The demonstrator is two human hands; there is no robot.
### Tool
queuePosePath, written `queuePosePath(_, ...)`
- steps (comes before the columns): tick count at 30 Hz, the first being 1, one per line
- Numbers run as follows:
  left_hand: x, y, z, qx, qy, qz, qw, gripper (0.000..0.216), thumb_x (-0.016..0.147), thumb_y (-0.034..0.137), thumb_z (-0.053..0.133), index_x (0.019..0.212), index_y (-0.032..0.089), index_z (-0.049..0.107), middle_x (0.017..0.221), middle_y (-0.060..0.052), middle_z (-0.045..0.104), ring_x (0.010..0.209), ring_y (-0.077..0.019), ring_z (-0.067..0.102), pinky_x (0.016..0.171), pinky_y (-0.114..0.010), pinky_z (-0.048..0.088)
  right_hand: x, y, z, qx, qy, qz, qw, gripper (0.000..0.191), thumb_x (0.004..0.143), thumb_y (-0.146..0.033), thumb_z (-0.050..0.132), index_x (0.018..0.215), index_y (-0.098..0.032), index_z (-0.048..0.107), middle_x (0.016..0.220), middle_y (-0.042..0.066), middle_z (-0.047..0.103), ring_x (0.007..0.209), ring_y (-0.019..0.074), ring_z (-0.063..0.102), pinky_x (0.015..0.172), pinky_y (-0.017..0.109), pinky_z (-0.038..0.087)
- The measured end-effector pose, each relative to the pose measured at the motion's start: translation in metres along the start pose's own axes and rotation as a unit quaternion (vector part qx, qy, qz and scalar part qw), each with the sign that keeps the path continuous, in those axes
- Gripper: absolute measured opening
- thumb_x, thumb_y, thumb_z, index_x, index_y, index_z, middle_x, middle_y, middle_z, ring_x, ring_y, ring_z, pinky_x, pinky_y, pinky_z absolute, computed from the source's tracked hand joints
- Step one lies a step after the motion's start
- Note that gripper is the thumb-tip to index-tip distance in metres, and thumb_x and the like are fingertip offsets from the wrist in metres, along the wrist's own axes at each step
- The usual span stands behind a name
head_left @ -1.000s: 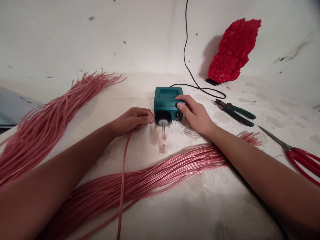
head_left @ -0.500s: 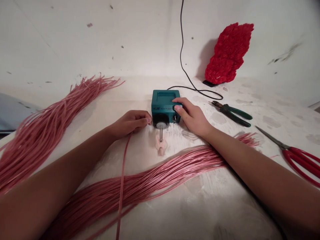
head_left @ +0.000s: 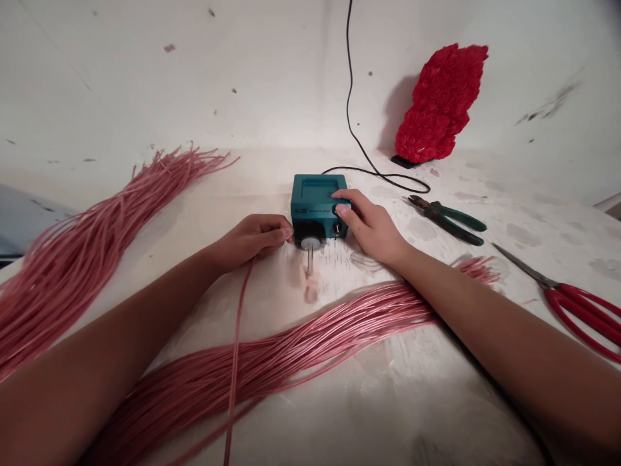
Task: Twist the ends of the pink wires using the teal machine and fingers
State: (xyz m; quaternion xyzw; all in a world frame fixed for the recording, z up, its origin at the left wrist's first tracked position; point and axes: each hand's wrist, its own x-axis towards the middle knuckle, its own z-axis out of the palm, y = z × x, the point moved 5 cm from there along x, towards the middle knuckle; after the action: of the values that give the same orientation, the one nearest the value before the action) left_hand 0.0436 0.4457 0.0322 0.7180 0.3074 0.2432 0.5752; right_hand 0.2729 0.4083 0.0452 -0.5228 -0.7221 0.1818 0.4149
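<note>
My left hand (head_left: 257, 239) is closed in a pinch on a thin pink cord (head_left: 234, 362), which hangs from the fingers toward the lower edge of view. Its fingertips are at the left front of a small teal motor box (head_left: 317, 194); the cord's tip is hidden there. My right hand (head_left: 371, 223) grips the box's right side, index finger on top and thumb on the front by a knob and a black switch (head_left: 336, 230). From the box's front a metal shaft (head_left: 310, 259) sticks out, with a blurred pale end piece (head_left: 310, 288).
A pink cord bundle (head_left: 301, 336) lies across the front, under my right forearm; another bundle (head_left: 97, 239) is at left. At right lie green-handled pliers (head_left: 449, 220) and red-handled scissors (head_left: 577, 304). A red rose-textured piece (head_left: 441, 103) leans on the wall near a black cable (head_left: 350, 97).
Both hands keep their places at the motor box. The end piece on the shaft looks different and blurred, as if spinning. The whole view has shifted slightly.
</note>
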Motion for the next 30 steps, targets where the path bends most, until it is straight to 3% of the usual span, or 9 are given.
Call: queuePosePath(30,0.001,-0.013,-0.006,-0.076,0.015,-0.014,0.997,0.028,0.092,0.038,0.072,0.085,0.012,0.067,0.057,0.006,0.037,0.047,-0.0036,0.028,0.045,-0.017,0.018,0.0,0.0,0.0,-0.005,-0.006,0.011,1.0,0.051,0.101,-0.056,0.045,0.135,-0.021,0.061,0.068,-0.002,0.056,0.067,0.0176,0.057,0.071,0.033,0.042)
